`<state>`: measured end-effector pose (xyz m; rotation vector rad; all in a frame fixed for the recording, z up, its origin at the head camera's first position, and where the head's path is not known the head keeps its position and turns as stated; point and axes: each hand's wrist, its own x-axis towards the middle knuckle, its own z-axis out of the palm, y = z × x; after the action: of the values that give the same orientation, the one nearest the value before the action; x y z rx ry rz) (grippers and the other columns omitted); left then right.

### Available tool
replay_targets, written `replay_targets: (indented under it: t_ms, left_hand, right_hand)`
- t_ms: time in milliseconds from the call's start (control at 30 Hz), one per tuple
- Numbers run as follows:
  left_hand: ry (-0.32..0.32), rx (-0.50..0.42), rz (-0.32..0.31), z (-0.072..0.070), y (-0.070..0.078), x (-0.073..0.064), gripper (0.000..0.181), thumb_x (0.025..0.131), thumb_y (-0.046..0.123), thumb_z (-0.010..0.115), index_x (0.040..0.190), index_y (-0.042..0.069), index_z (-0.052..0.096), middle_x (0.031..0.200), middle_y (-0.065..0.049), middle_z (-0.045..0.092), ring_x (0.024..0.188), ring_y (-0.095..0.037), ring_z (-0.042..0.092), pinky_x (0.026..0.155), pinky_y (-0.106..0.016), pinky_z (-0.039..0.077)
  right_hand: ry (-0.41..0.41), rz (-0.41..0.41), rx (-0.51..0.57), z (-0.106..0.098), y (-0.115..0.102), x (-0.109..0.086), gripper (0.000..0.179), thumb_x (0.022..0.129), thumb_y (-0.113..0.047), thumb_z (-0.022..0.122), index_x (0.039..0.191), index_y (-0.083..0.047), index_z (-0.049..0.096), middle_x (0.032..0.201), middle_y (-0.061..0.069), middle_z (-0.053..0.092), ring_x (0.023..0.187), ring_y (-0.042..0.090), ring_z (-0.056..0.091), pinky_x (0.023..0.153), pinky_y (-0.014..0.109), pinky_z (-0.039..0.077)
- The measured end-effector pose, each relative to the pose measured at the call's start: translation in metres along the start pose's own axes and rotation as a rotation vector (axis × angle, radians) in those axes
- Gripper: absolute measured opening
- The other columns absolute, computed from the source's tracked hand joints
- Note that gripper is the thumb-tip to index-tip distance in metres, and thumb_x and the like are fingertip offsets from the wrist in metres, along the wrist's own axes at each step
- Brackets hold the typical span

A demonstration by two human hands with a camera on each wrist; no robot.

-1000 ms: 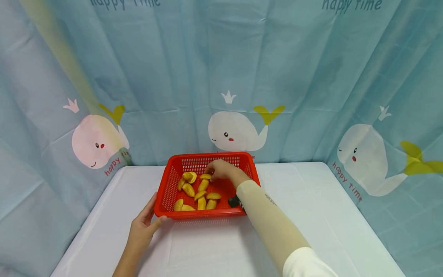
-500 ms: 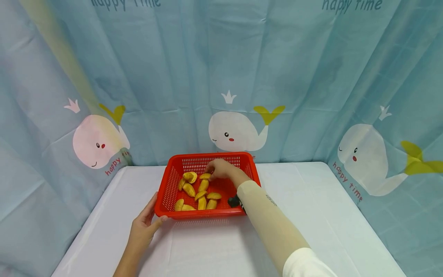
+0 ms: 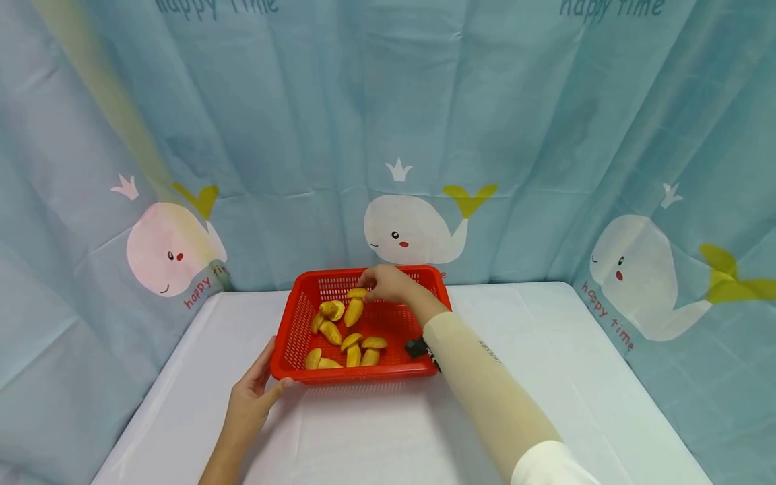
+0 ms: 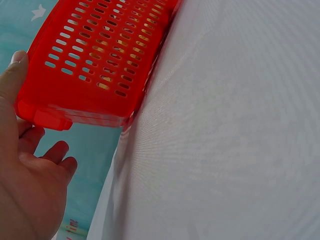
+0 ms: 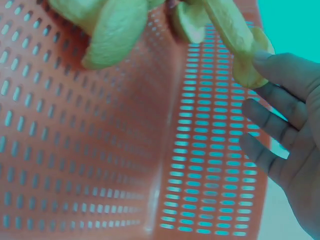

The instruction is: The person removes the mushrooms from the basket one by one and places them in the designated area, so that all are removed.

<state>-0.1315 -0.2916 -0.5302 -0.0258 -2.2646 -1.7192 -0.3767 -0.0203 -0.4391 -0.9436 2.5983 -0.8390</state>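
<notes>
A red perforated plastic basket (image 3: pixel 364 374) stands on the table, with several yellow mushrooms inside. My left hand (image 3: pixel 250 399) grips its front left corner; in the left wrist view the thumb lies on the rim (image 4: pixel 22 100) and the fingers curl below the lip. Inside the basket, toward the back, my right hand (image 3: pixel 389 284) pinches one mushroom (image 3: pixel 354 312) by its cap between thumb and index finger. In the right wrist view that mushroom's stem (image 5: pixel 229 26) points away from the hand, and the other fingers are spread loosely.
More mushrooms lie at the basket's left and front: a pair (image 3: pixel 330 332), one on its side (image 3: pixel 323 360) and two near the front wall (image 3: pixel 372 351). A white cloth covers the table (image 3: pixel 521 350). A blue whale-print curtain (image 3: pixel 303 229) rises behind.
My right hand has lifted the pinched mushroom slightly up and toward the back of the basket. The left hand stays at the basket's corner, and the other mushrooms have not moved.
</notes>
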Motion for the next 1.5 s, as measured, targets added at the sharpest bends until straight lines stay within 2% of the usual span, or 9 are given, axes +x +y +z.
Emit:
replay_targets:
  t_ms: [133, 333, 500, 600, 933, 1167, 1500]
  left_hand:
    - [0.005, -0.005, -0.008, 0.001, 0.000, -0.001, 0.080, 0.093, 0.008, 0.075, 0.161, 0.024, 0.035, 0.166, 0.000, 0.036, 0.146, 0.007, 0.034, 0.106, -0.004, 0.035]
    - [0.006, 0.007, -0.007, 0.000, -0.002, -0.001, 0.080, 0.093, 0.007, 0.075, 0.161, 0.023, 0.035, 0.165, 0.001, 0.036, 0.146, 0.006, 0.034, 0.107, -0.004, 0.034]
    - [0.014, 0.030, -0.017, 0.000, -0.003, 0.000, 0.079, 0.093, 0.011, 0.075, 0.160, 0.026, 0.036, 0.164, 0.004, 0.038, 0.146, 0.006, 0.035, 0.107, -0.004, 0.034]
    - [0.014, 0.039, -0.026, 0.000, -0.002, 0.000, 0.079, 0.093, 0.014, 0.076, 0.160, 0.028, 0.035, 0.164, 0.006, 0.038, 0.146, 0.007, 0.034, 0.106, -0.004, 0.034]
    - [0.013, 0.041, -0.043, 0.001, -0.001, 0.000, 0.079, 0.094, 0.014, 0.075, 0.161, 0.028, 0.035, 0.164, 0.006, 0.037, 0.147, 0.006, 0.033, 0.106, -0.003, 0.034]
    - [0.017, 0.068, -0.067, 0.001, 0.001, -0.001, 0.079, 0.094, 0.019, 0.075, 0.161, 0.028, 0.034, 0.164, 0.007, 0.037, 0.146, 0.007, 0.033, 0.105, -0.003, 0.034]
    - [0.020, 0.058, -0.065, 0.001, 0.000, -0.002, 0.079, 0.094, 0.017, 0.075, 0.160, 0.030, 0.035, 0.164, 0.005, 0.037, 0.146, 0.007, 0.033, 0.105, -0.003, 0.034]
  right_hand:
    - [0.025, -0.039, 0.008, -0.009, -0.006, -0.005, 0.027, 0.091, -0.021, 0.079, 0.118, -0.019, 0.074, 0.105, -0.006, 0.070, 0.096, 0.016, 0.062, 0.080, 0.026, 0.057]
    - [0.039, -0.072, 0.029, -0.021, -0.017, -0.017, 0.026, 0.092, -0.021, 0.078, 0.117, -0.019, 0.073, 0.105, -0.007, 0.070, 0.094, 0.015, 0.062, 0.080, 0.025, 0.057]
    - [0.062, -0.123, 0.021, -0.026, -0.022, -0.026, 0.007, 0.095, -0.017, 0.074, 0.101, -0.019, 0.072, 0.095, -0.005, 0.070, 0.087, 0.015, 0.063, 0.078, 0.026, 0.057]
    - [0.068, -0.150, 0.020, -0.027, -0.021, -0.030, 0.005, 0.095, -0.014, 0.073, 0.095, -0.019, 0.070, 0.090, -0.004, 0.070, 0.084, 0.014, 0.063, 0.076, 0.025, 0.057]
    - [0.090, -0.175, -0.039, -0.034, -0.014, -0.047, 0.006, 0.097, -0.020, 0.073, 0.101, -0.022, 0.076, 0.094, -0.009, 0.071, 0.088, 0.012, 0.063, 0.079, 0.026, 0.056]
    - [0.146, -0.199, -0.069, -0.043, -0.009, -0.062, 0.007, 0.095, -0.022, 0.074, 0.101, -0.025, 0.078, 0.099, -0.015, 0.073, 0.095, 0.008, 0.064, 0.085, 0.028, 0.057]
    - [0.235, -0.249, -0.063, -0.054, 0.002, -0.084, 0.007, 0.095, -0.016, 0.074, 0.100, -0.020, 0.078, 0.099, -0.011, 0.073, 0.097, 0.011, 0.062, 0.090, 0.031, 0.055]
